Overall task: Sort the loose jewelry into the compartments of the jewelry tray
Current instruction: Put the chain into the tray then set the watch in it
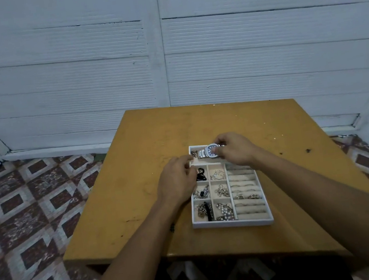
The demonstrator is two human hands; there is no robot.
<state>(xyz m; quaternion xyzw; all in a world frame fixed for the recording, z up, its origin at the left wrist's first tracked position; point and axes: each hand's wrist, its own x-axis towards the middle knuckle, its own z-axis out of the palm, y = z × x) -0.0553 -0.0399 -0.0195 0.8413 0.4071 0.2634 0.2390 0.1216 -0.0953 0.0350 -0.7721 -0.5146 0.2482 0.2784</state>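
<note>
Both hands (235,149) on watch (211,151) over tray (233,224)

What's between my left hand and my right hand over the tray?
In the head view, the silver watch spans between the left hand and right hand.

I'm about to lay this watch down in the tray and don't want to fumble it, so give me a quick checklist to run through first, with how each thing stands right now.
1. Silver metal wristwatch with blue dial gripped: ok, right hand holds its case.
2. Band supported: ok, left hand is at the band's end.
3. Watch over the white compartmented jewelry tray: ok, above the long far compartment.
4. That compartment free: cannot tell, hands and watch hide most of it.
5. Tray flat on the yellow-brown wooden table: ok.
6. Small compartments undisturbed: ok, chains and rings sit inside their dividers.
</note>
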